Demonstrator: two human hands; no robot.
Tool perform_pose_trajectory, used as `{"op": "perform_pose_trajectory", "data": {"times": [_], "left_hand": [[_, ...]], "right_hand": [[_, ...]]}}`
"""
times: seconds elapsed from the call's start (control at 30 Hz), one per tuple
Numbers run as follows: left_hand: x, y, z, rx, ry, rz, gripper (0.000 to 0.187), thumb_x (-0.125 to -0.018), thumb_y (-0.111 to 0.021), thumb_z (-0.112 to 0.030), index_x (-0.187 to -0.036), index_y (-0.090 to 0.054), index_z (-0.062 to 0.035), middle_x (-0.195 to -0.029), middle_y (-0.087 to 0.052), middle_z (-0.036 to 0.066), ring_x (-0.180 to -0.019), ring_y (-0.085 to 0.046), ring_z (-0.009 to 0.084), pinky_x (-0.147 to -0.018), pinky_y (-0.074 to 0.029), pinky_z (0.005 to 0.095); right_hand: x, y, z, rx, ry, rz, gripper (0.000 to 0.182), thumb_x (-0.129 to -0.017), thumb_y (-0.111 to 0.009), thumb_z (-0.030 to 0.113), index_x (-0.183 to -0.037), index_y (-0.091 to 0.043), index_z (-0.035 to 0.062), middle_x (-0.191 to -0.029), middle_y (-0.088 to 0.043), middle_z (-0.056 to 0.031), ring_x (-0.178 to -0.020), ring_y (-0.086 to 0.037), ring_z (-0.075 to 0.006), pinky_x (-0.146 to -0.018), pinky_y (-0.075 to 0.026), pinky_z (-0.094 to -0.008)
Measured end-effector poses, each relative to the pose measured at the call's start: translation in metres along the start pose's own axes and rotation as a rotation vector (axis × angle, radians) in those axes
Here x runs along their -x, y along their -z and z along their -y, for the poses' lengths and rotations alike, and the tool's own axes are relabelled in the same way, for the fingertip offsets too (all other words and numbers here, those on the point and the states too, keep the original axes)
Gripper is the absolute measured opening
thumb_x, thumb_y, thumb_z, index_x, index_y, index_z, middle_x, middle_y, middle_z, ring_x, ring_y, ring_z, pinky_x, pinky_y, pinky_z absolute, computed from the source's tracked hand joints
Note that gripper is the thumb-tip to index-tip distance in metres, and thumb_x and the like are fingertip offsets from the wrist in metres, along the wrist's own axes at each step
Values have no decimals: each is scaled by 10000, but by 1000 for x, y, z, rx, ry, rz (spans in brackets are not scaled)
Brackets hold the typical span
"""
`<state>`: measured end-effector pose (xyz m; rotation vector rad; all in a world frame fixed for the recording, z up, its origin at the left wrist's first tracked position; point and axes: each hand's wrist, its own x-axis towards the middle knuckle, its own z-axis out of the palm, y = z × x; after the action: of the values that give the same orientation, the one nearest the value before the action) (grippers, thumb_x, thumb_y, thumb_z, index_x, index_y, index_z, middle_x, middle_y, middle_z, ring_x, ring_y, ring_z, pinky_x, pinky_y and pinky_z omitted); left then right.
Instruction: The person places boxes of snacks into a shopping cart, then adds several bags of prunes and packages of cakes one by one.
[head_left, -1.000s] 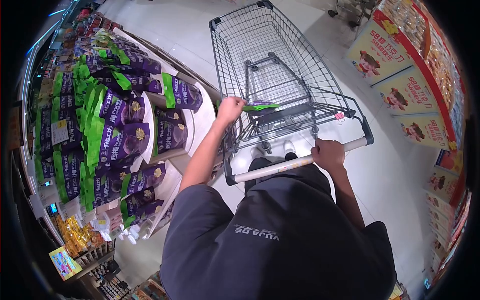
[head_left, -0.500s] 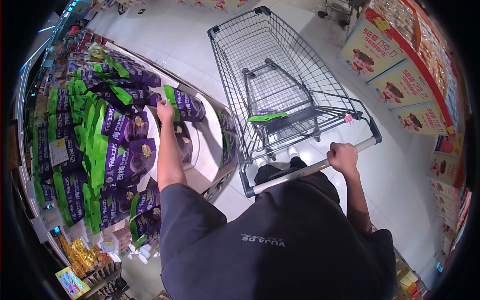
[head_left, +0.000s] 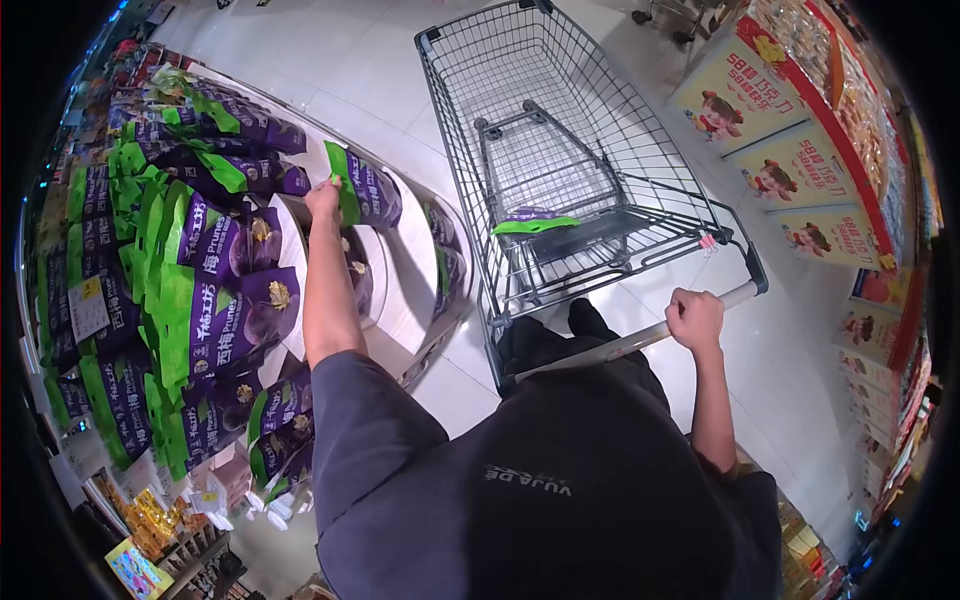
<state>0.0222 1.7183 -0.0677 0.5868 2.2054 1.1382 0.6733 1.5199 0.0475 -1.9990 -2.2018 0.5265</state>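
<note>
My left hand (head_left: 323, 200) is closed on the green top edge of a purple prune bag (head_left: 372, 192), held above the white curved shelf of the display. Many like bags (head_left: 245, 315), purple with green tops, stand in rows left of and below this hand. My right hand (head_left: 694, 318) is wrapped round the handle (head_left: 640, 338) of a wire shopping cart (head_left: 560, 170). One purple and green bag (head_left: 537, 222) lies in the cart near its handle end.
A shelf with yellow and red printed panels (head_left: 775, 170) and packed goods curves along the right. Pale floor tiles (head_left: 365, 75) run around the cart. Another cart's wheels (head_left: 642, 17) show at the top. A pink clip (head_left: 708, 242) hangs on the cart.
The view has shifted slightly, so the left display sits further left. The bag in my left hand now hangs slightly apart from the stacked bags. My right hand stays on the handle.
</note>
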Motion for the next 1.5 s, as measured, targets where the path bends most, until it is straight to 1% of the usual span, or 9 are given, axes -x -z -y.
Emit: {"op": "perform_pose_trajectory", "data": {"times": [0.2, 0.4, 0.53, 1.0, 1.2, 1.3, 1.33, 1.4, 1.5], "left_hand": [[66, 26, -89, 450, 130, 492, 134, -901, -619, -180, -934, -637, -51, -892, -651, 51, -804, -605, 155, -752, -515, 302], [197, 21, -217, 796, -141, 948, 471, -976, -466, -240, -1284, -470, 117, -1317, -510, 234, -1309, -424, 342, -1104, -361, 419], [256, -34, -251, 917, -142, 1023, 610, -953, -477, -282, -1353, -330, 156, -1390, -372, 314, -1346, -344, 417, -1131, -306, 483], [339, -300, -59, 1041, 744, 909, 369, -954, -477, -324, -1027, -470, 38, -1315, -467, 257, -1264, -440, 439, -1049, -381, 536], [341, -332, -5, 830, 1026, 891, 617, -961, -435, -418, -1303, -368, 91, -1252, -519, 221, -1191, -525, 359, -1024, -406, 471], [343, -317, -14, 78, 618, 991, 631, -944, -473, -421, -1318, -407, 83, -1166, -595, 175, -976, -635, 288, -825, -518, 372], [344, -306, -18, 85, 614, 977, 631, -944, -473, -421, -1318, -407, 83, -1166, -595, 175, -976, -635, 288, -825, -518, 372], [354, -281, -34, -219, 32, 1065, 534, -934, -518, -400, -1237, -541, 39, -1098, -645, 139, -889, -648, 225, -711, -502, 291], [382, -228, -70, -138, -114, 1153, 319, -961, -536, -304, -1048, -639, -15, -956, -663, 61, -825, -624, 135, -762, -489, 289]], "right_hand": [[0, -2, -1, 0, -18, -15, 141, -668, -534, 185, -591, -579, 74, -563, -590, -125, -536, -563, -347, -565, -465, -446], [-3, -2, 0, 19, 12, -4, 154, -672, -549, 210, -613, -595, 76, -574, -606, -117, -547, -578, -350, -582, -483, -443], [-4, 3, -1, -61, 35, 12, 161, -686, -561, 225, -609, -597, 89, -543, -590, -95, -533, -584, -320, -586, -486, -429], [-3, -9, -11, -51, 192, -70, 197, -726, -570, 265, -624, -603, 99, -535, -596, -94, -513, -603, -303, -560, -492, -412], [-2, -7, -13, -119, 196, -23, 216, -745, -569, 278, -640, -609, 94, -551, -602, -111, -525, -610, -316, -550, -492, -431], [0, -5, -13, -138, 176, 32, 231, -754, -568, 289, -666, -630, 85, -581, -619, -120, -541, -622, -318, -554, -496, -434], [-1, -5, -12, -141, 191, 32, 231, -754, -568, 289, -666, -630, 85, -581, -619, -120, -541, -622, -318, -554, -496, -434], [-3, -5, -14, -69, 162, 93, 247, -756, -570, 296, -701, -652, 70, -599, -629, -125, -554, -632, -319, -571, -503, -435], [-12, 5, -21, -104, 196, 232, 244, -772, -582, 315, -747, -676, 92, -676, -655, -121, -663, -656, -321, -650, -512, -440]]}}
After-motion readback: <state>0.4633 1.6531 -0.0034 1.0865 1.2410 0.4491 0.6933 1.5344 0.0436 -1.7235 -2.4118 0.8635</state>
